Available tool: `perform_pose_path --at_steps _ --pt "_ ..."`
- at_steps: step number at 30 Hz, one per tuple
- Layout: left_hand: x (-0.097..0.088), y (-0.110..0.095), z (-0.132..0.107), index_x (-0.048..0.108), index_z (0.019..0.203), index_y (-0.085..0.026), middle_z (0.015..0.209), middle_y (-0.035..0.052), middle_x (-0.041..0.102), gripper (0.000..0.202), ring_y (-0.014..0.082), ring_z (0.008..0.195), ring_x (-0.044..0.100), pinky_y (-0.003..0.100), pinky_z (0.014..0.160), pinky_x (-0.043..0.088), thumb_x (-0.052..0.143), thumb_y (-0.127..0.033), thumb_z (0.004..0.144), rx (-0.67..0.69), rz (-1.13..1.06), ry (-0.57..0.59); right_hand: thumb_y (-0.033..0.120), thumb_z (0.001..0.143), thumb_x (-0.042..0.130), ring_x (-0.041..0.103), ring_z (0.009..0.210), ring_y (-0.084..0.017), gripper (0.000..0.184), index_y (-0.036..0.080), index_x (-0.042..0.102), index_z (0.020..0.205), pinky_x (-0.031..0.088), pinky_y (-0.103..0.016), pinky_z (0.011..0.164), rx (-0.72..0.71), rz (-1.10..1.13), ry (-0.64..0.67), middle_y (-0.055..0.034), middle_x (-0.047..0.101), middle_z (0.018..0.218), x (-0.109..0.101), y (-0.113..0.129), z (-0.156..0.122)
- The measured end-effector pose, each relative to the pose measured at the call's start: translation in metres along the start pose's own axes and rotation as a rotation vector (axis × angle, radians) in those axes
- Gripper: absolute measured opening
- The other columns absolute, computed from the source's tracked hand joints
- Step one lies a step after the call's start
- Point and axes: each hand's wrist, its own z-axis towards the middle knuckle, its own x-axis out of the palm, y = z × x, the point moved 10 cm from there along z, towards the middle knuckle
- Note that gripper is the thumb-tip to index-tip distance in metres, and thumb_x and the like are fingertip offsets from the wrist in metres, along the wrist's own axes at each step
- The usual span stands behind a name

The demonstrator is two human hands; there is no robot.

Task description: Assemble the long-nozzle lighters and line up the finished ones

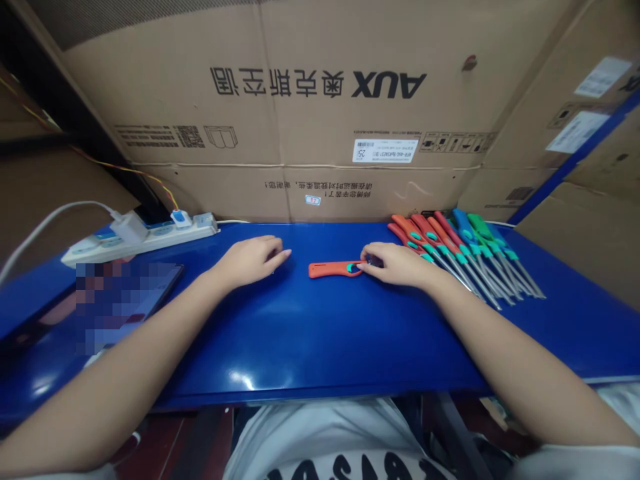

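An orange long-nosed lighter (pixel 333 269) lies flat on the blue table (pixel 300 340), its handle pointing left. My right hand (pixel 395 263) covers its teal trigger end, fingers curled and pinched on it. My left hand (pixel 253 259) rests palm down on the table to the left of the lighter, fingers loosely stretched and holding nothing. A gap separates it from the lighter's handle.
A row of several orange, blue and green lighters (pixel 465 250) lies at the right rear. A white power strip (pixel 145 237) with plugs sits at the left rear, a dark tablet (pixel 125 293) in front of it. Cardboard boxes (pixel 320 107) wall off the back.
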Motion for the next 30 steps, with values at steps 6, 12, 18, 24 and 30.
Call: perform_pose_path --at_steps 6,12,18,24,30 --pt "0.021 -0.077 -0.011 0.063 0.132 -0.020 0.132 0.0120 0.067 0.042 0.0273 0.122 0.061 0.042 0.105 0.048 0.062 -0.042 0.096 0.336 -0.310 0.016 0.039 0.094 0.059 0.060 0.080 -0.018 0.024 0.017 0.067 0.090 0.043 -0.029 0.074 -0.148 0.187 -0.028 -0.0077 0.069 0.090 -0.011 0.016 0.000" --pt "0.028 -0.090 -0.014 0.068 0.127 -0.016 0.119 0.0123 0.074 0.037 0.0251 0.107 0.069 0.041 0.098 0.055 0.069 -0.024 0.090 0.214 -0.514 -0.058 0.041 0.103 0.046 0.061 0.083 -0.018 0.035 0.018 0.069 0.089 0.045 -0.031 0.081 -0.186 0.409 -0.347 -0.0063 0.067 0.090 -0.070 0.065 0.009" --pt "0.035 -0.080 -0.011 0.071 0.116 -0.017 0.108 0.0083 0.078 0.037 0.0225 0.096 0.073 0.037 0.091 0.058 0.076 -0.020 0.079 0.088 -0.705 -0.007 0.037 0.102 0.050 0.055 0.065 -0.014 0.023 0.018 0.063 0.100 0.038 -0.026 0.065 -0.259 0.331 -0.271 -0.0003 0.064 0.073 -0.072 0.126 0.024" --pt "0.028 -0.085 -0.013 0.070 0.103 -0.019 0.097 0.0038 0.076 0.023 0.0205 0.087 0.071 0.033 0.081 0.056 0.074 -0.018 0.080 0.164 -0.639 -0.030 0.035 0.105 0.040 0.057 0.074 -0.017 0.026 0.018 0.060 0.103 0.036 -0.028 0.069 -0.261 0.041 -0.374 -0.0069 0.069 0.088 -0.052 0.125 0.021" --pt "0.030 -0.085 -0.014 0.069 0.115 -0.019 0.106 0.0063 0.076 0.035 0.0230 0.096 0.070 0.036 0.087 0.055 0.075 -0.024 0.082 0.193 -0.588 -0.043 0.037 0.105 0.043 0.053 0.066 -0.014 0.025 0.019 0.059 0.100 0.039 -0.026 0.068 -0.223 0.191 -0.430 -0.0040 0.067 0.085 -0.051 0.106 0.012"
